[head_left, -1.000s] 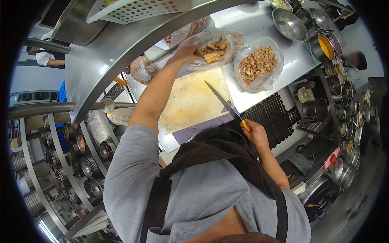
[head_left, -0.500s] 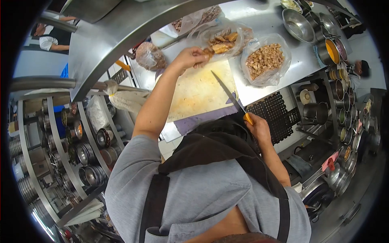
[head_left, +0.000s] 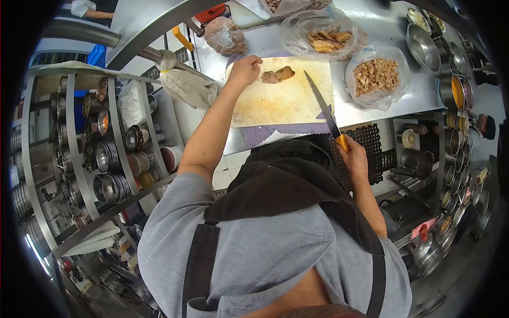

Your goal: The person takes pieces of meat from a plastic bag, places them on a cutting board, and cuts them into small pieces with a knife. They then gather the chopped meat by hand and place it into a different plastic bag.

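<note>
Two brown pieces of meat (head_left: 278,74) lie on the worn cream cutting board (head_left: 275,106), near its back edge. Just left of them is my left hand (head_left: 245,71), its fingers curled together over the board with nothing seen in them, apart from the meat. My right hand (head_left: 353,153) grips the yellow handle of a long knife (head_left: 322,100), whose blade slants up and left across the board's right edge. Behind the board, an open plastic bag (head_left: 297,40) holds larger brown pieces (head_left: 330,41). To the right, another bag holds chopped pieces (head_left: 376,77).
A tied bag of minced-looking food (head_left: 225,36) stands behind the board at left. Metal bowls (head_left: 424,49) and an orange-filled container (head_left: 457,91) are at the right. A cloth (head_left: 185,82) hangs on the rail at left. Part of another person's arm (head_left: 99,14) shows at top left.
The meat that was in my left hand at the open bag now lies on the board, let go. My left hand is now left of it. The whole view has shifted; the knife stays in my right hand.
</note>
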A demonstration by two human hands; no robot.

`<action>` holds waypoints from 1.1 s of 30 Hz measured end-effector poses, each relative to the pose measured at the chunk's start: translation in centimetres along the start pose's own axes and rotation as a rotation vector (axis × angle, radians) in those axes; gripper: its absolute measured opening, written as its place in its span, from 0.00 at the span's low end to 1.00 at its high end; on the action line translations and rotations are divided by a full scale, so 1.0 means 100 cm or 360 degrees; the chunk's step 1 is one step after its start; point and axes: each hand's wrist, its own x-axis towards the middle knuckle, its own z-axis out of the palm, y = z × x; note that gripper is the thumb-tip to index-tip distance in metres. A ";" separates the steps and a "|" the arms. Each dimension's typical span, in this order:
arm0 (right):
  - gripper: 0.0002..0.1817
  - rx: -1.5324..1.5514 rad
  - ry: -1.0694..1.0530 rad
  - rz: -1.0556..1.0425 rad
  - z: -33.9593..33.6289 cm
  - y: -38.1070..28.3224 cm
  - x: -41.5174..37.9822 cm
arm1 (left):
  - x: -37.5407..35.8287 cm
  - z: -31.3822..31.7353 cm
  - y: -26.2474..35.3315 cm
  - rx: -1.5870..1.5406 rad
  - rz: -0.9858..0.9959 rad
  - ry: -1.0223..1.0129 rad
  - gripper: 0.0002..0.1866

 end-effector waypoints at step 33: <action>0.23 -0.0112 -0.0065 0.0055 0.021 -0.019 0.002 | -0.070 0.068 0.034 -0.0201 0.0041 -0.0170 0.14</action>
